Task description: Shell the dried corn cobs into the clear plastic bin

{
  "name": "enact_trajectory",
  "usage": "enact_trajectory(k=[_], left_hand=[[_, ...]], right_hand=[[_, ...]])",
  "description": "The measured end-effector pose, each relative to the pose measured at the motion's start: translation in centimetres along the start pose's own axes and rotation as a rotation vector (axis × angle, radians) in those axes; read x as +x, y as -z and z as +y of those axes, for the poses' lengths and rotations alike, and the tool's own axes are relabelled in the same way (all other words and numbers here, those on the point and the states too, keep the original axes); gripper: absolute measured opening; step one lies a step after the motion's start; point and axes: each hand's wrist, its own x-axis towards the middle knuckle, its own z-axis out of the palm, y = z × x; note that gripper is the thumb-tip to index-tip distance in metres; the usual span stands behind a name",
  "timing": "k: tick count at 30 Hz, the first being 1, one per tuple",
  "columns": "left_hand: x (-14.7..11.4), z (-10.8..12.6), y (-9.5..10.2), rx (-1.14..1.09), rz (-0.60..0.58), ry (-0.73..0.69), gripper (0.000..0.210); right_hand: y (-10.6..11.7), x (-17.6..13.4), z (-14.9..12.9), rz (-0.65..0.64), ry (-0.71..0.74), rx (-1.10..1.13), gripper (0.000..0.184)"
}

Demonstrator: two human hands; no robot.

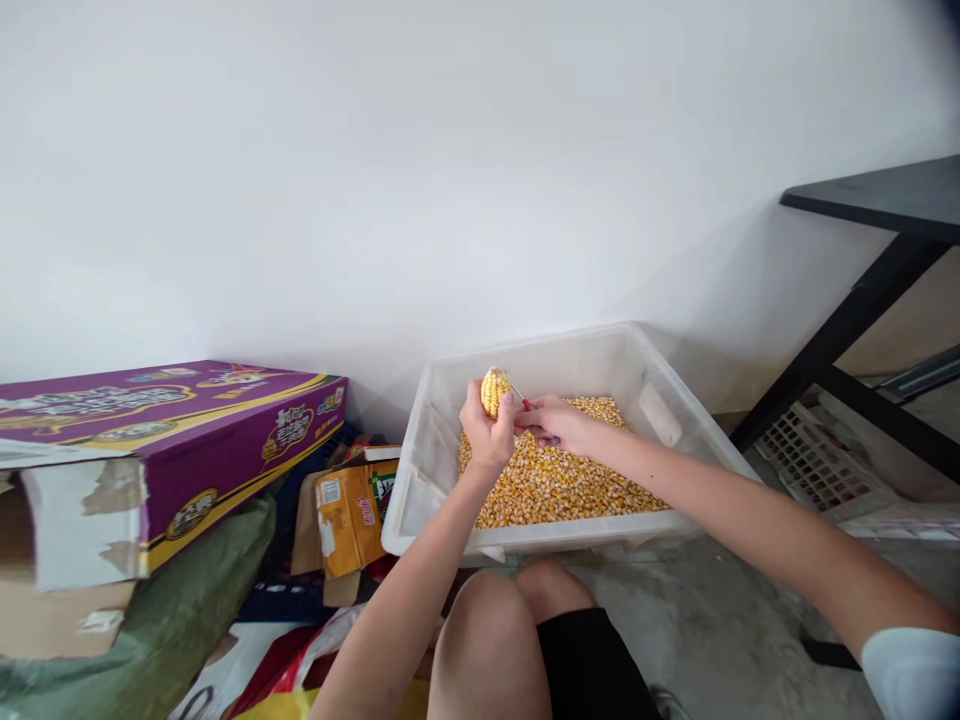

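Observation:
My left hand (491,430) is wrapped round a yellow corn cob (494,391), its tip pointing up and away from me. Close beside it, my right hand (551,422) grips a screwdriver (527,404) with a red part near its thin metal shaft; the shaft reaches toward the cob's right side. Whether the metal touches the kernels is hard to see. Below both hands, a layer of loose corn kernels (570,480) covers the bottom of a large translucent white plastic tub (622,345).
A torn purple carton (240,430) lies on the left over green sacking (187,590). Next to the tub is a small orange box (349,520). A black-framed table (825,350) stands at the right, with a white plastic basket (817,460) under it. The white wall (450,180) rises behind.

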Motion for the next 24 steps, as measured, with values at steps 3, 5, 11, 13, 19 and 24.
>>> enact_trajectory(k=[3, 5, 11, 13, 19, 24], left_hand=[[0.0, 0.0, 0.1, 0.026, -0.011, -0.014, 0.023], [0.1, -0.1, 0.2, 0.047, -0.022, -0.049, 0.022], [0.6, -0.6, 0.9, 0.145, -0.027, -0.19, 0.029], [0.8, -0.8, 1.2, 0.181, -0.009, -0.163, 0.027], [1.3, -0.7, 1.0, 0.267, -0.065, -0.103, 0.024], [1.2, -0.5, 0.3, 0.266, -0.115, -0.087, 0.025]], right_hand=[[-0.4, -0.1, -0.2, -0.002, 0.024, 0.032, 0.02], [-0.6, -0.1, -0.3, -0.036, 0.021, 0.041, 0.023], [0.8, 0.2, -0.4, -0.034, -0.04, -0.182, 0.026], [2.1, 0.5, -0.5, 0.032, -0.002, -0.555, 0.027], [5.7, 0.1, -1.2, 0.057, -0.068, -1.445, 0.033], [9.0, -1.7, 0.6, -0.013, 0.098, -1.256, 0.01]])
